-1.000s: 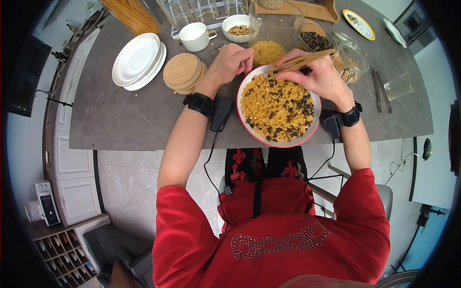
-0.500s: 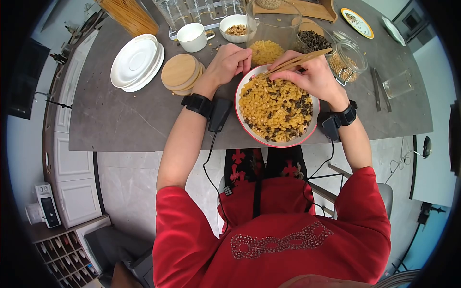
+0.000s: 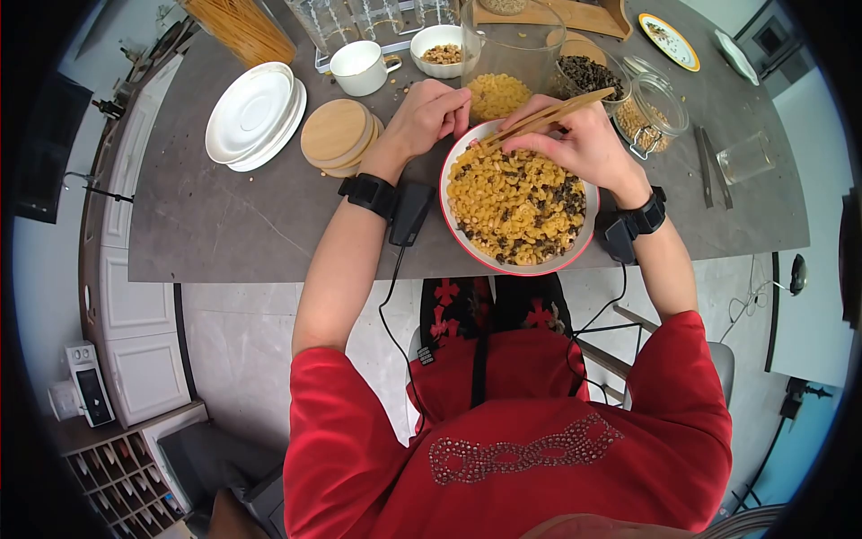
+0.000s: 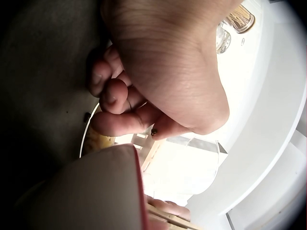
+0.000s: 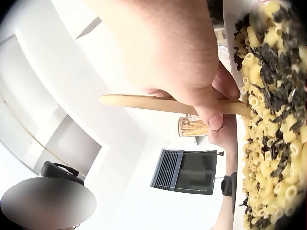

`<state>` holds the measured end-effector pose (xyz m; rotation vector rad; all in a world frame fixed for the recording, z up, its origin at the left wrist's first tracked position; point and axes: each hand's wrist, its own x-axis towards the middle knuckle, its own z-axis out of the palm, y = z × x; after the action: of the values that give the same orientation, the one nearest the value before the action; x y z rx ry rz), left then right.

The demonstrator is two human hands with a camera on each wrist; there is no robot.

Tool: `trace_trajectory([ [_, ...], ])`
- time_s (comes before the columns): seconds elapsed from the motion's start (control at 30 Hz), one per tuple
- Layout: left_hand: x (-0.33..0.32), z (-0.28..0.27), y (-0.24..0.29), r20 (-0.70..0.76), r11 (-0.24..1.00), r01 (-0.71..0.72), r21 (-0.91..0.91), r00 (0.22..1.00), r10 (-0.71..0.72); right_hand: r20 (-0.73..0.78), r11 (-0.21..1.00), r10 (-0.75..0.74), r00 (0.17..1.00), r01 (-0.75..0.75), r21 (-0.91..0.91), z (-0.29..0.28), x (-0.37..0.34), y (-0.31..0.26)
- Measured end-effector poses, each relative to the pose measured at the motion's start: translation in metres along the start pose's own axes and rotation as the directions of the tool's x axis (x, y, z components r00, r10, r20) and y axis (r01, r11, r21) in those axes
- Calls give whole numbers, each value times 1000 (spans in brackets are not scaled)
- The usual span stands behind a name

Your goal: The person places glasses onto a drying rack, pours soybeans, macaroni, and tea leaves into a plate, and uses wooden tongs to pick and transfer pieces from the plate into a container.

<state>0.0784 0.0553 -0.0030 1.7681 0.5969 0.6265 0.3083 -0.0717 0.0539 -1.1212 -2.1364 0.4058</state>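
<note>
A white bowl with a red rim (image 3: 454, 230) stands near the table's front edge. Short macaroni (image 3: 512, 193) mixed with dark dried flakes (image 5: 276, 91) fills it. My right hand (image 3: 588, 144) holds wooden tongs (image 3: 561, 110) over its far side; their tips reach into the macaroni in the right wrist view. Beyond the bowl's far left rim is my left hand (image 3: 429, 117), its fingers curled. In the left wrist view, a small dark flake (image 4: 154, 132) shows between its thumb and finger. Close behind both hands stands a clear jar with macaroni (image 3: 498, 94).
Wooden lids (image 3: 337, 135), stacked white plates (image 3: 251, 112), a white cup (image 3: 359, 70) and a small bowl of nuts (image 3: 440, 49) stand left. On the right are a jar of dark flakes (image 3: 588, 76), a clip-top jar (image 3: 651, 117), metal tongs (image 3: 711, 166) and a glass (image 3: 745, 160).
My right hand and the wooden tongs have shifted slightly left, and the tong tips now sit nearer the bowl's far left rim. The left hand has stayed almost still.
</note>
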Motion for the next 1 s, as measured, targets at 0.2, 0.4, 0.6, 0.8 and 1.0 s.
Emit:
trace_trajectory([
  [0.2, 0, 4, -2, -38, 999, -32, -17, 999, 32, -223, 989, -37, 974, 68, 131, -8, -2, 13],
  [0.4, -1, 1, -5, -17, 999, -28, -42, 999, 27, -632, 896, 94, 769, 211, 390, -45, 29, 13],
  [0.6, 0, -3, -8, -7, 999, 1, -54, 1000, -1, -582, 884, 123, 804, 177, 432, -47, 31, 19],
  [0.8, 1, -1, -6, -24, 999, -32, -41, 999, 31, -304, 820, 155, 940, 49, 570, -28, 6, 8],
  [1.0, 0, -1, -1, -19, 999, -33, 9, 999, 33, 22, 981, 83, 996, -86, 174, -8, 15, -11],
])
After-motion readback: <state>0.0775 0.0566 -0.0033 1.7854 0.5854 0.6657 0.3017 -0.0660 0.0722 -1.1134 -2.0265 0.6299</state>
